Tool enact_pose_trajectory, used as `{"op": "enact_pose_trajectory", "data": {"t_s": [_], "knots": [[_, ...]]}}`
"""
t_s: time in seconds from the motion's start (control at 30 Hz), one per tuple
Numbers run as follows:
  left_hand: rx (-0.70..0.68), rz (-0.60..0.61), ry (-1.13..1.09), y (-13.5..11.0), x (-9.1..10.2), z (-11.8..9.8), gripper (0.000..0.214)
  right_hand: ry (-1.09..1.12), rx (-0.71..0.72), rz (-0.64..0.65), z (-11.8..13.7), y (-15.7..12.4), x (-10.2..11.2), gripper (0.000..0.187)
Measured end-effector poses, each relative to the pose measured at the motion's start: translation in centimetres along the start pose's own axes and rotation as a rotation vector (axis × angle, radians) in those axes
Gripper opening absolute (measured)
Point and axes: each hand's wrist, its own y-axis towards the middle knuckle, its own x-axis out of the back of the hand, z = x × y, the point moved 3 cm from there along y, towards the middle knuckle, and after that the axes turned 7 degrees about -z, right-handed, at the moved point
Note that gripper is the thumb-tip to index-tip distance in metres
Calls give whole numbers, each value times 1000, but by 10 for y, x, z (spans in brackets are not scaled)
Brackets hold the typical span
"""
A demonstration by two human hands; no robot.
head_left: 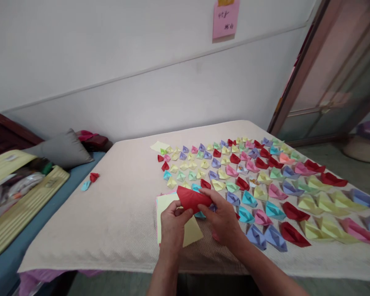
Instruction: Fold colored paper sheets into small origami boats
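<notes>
A folded piece of red paper (193, 199) is held up between both hands. My left hand (173, 222) pinches its lower left edge between thumb and fingers. On the right side, my right hand (222, 216) grips it with the thumb in front and fingers behind. Beneath the hands lies a stack of paper sheets (191, 236), pale yellow on top, partly hidden by my left hand. Rows of folded paper boats (274, 209) in red, yellow, blue, pink, green and purple spread to the right and beyond the hands.
A cream cloth covers the table (111, 213). Small red and blue paper pieces (94, 177) lie at its left. Further left are a grey pillow (60, 148) and an open yellow case (27, 205). A pink note (225, 19) hangs on the wall; a door (329, 82) stands right.
</notes>
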Motion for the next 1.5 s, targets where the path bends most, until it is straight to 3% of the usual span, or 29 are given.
{"op": "enact_pose_trajectory", "data": {"t_s": [0.17, 0.4, 0.47, 0.67, 0.87, 1.13, 1.5], "knots": [[-4, -6, -5, 0, 0, 0, 19, 29, 79, 24, 6, 1, 1, 30], [-7, 1, 1, 0, 1, 1, 20, 79, 83, -4, 9, 3, 2, 28], [5, 0, -9, -1, 1, 0, 19, 86, 36, 2, 9, 3, 2, 26], [21, -35, -109, -1, 2, -3, 15, 287, -310, 44, 8, 2, 2, 36], [19, -37, -174, -1, 1, -4, 17, 379, -250, 27, 8, 4, 3, 27], [18, -23, -158, -1, 1, -3, 17, 252, -144, 10, 4, 4, 4, 12], [4, 23, -138, -3, 0, -4, 17, 545, -379, 20, -2, 7, 0, 23]]}}
